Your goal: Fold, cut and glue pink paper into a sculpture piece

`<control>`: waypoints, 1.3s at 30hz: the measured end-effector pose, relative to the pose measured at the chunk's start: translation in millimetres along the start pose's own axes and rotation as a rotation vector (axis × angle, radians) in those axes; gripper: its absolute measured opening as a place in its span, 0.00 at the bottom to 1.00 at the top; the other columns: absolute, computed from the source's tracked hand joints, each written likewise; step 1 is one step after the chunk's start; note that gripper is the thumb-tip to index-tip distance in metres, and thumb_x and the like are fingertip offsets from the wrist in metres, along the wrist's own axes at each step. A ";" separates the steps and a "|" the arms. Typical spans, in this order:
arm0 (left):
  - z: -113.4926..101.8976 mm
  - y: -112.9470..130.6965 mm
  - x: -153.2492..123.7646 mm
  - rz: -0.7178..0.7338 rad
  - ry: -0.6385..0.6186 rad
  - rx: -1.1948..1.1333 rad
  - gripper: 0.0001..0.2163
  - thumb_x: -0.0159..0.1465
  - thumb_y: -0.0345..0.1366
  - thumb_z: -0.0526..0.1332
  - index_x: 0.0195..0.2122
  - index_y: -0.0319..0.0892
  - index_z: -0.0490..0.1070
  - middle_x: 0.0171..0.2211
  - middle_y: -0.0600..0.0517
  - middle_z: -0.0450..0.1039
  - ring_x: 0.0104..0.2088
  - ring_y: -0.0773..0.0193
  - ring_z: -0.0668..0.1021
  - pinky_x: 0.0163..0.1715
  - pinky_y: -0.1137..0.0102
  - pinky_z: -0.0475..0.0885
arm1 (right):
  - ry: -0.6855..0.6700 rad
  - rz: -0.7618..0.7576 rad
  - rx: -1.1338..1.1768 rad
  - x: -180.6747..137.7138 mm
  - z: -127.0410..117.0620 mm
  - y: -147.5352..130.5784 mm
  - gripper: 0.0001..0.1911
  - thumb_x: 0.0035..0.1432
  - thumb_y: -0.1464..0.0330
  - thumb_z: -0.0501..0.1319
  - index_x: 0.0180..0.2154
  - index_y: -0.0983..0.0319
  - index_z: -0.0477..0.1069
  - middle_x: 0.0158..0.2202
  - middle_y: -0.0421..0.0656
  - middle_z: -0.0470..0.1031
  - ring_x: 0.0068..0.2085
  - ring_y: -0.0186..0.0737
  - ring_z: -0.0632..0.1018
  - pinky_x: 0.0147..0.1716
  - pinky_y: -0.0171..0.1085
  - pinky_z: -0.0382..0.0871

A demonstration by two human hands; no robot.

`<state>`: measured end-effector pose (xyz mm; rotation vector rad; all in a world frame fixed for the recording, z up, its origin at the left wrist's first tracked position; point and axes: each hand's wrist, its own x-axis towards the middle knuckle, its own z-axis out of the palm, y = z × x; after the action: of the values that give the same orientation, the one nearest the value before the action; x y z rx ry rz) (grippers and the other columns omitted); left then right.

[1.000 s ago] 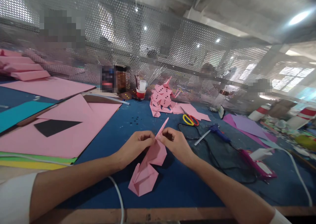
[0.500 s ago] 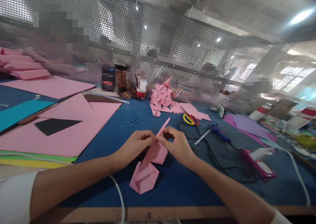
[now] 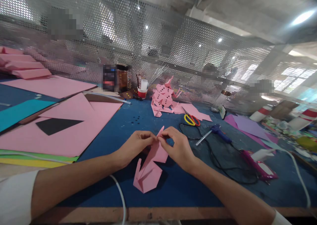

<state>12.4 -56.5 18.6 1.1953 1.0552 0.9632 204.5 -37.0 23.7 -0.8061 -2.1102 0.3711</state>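
Note:
Both my hands meet over a folded pink paper figure [image 3: 150,168] on the blue mat [image 3: 178,185]. My left hand [image 3: 135,145] pinches the paper's upper part from the left, fingers closed on it. My right hand [image 3: 177,145] pinches the same thin point from the right, its thumb and forefinger bent over the tip. The figure's lower pointed flaps rest on the mat below my hands.
Large pink sheets [image 3: 74,126] with a black triangle lie at the left over green and yellow sheets. A pile of dotted pink figures [image 3: 163,97], yellow-red scissors [image 3: 191,120], a blue glue gun [image 3: 219,132], a pink glue gun [image 3: 257,164] and black cables lie behind and right. A perforated metal screen stands behind.
The long pink point that stuck up between my hands is now bent down under my right fingers. The figure's lower part has shifted slightly on the mat.

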 end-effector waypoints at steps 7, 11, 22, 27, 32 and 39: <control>1.6 5.6 -0.5 -0.008 0.018 -0.041 0.12 0.53 0.44 0.70 0.27 0.40 0.75 0.26 0.56 0.69 0.28 0.66 0.71 0.29 0.72 0.66 | -0.027 -0.158 -0.179 -0.9 -4.5 2.1 0.06 0.71 0.69 0.59 0.42 0.59 0.75 0.39 0.44 0.80 0.42 0.42 0.78 0.45 0.41 0.70; 0.4 5.4 0.3 -0.015 0.003 -0.071 0.12 0.53 0.44 0.69 0.27 0.39 0.76 0.26 0.54 0.70 0.30 0.64 0.73 0.31 0.70 0.69 | -0.068 -0.214 -0.268 -2.3 -6.6 1.4 0.09 0.72 0.70 0.57 0.46 0.59 0.76 0.41 0.44 0.82 0.44 0.43 0.78 0.46 0.42 0.69; -5.0 5.7 -0.8 -0.014 -0.020 -0.104 0.10 0.55 0.42 0.67 0.28 0.39 0.77 0.27 0.53 0.73 0.30 0.63 0.75 0.33 0.70 0.71 | -0.140 -0.248 -0.384 -3.3 -10.5 -3.6 0.12 0.70 0.72 0.56 0.50 0.60 0.77 0.47 0.48 0.82 0.45 0.46 0.77 0.45 0.46 0.68; -3.4 7.1 -1.9 -0.023 -0.025 -0.071 0.12 0.53 0.43 0.71 0.29 0.39 0.78 0.28 0.53 0.74 0.30 0.64 0.76 0.33 0.70 0.72 | -0.085 -0.111 -0.166 -1.1 -7.4 -2.1 0.10 0.71 0.69 0.57 0.47 0.59 0.77 0.44 0.46 0.81 0.46 0.44 0.79 0.48 0.44 0.70; -2.5 7.4 -3.6 -0.022 -0.059 -0.049 0.14 0.53 0.45 0.72 0.30 0.38 0.79 0.27 0.52 0.76 0.29 0.64 0.77 0.33 0.69 0.73 | -0.068 0.159 0.106 2.1 -5.1 1.7 0.06 0.67 0.65 0.63 0.39 0.58 0.78 0.38 0.42 0.79 0.40 0.38 0.79 0.42 0.36 0.72; -3.0 7.0 -3.7 -0.027 -0.085 -0.024 0.17 0.52 0.49 0.74 0.30 0.38 0.78 0.28 0.52 0.76 0.30 0.62 0.78 0.35 0.67 0.76 | -0.131 0.401 0.290 6.5 -8.6 4.3 0.07 0.61 0.64 0.67 0.35 0.61 0.78 0.33 0.39 0.79 0.35 0.37 0.78 0.37 0.35 0.71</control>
<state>8.4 -58.4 25.7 1.1890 0.9876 0.8938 210.1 -29.6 30.6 -1.0502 -1.9422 0.9419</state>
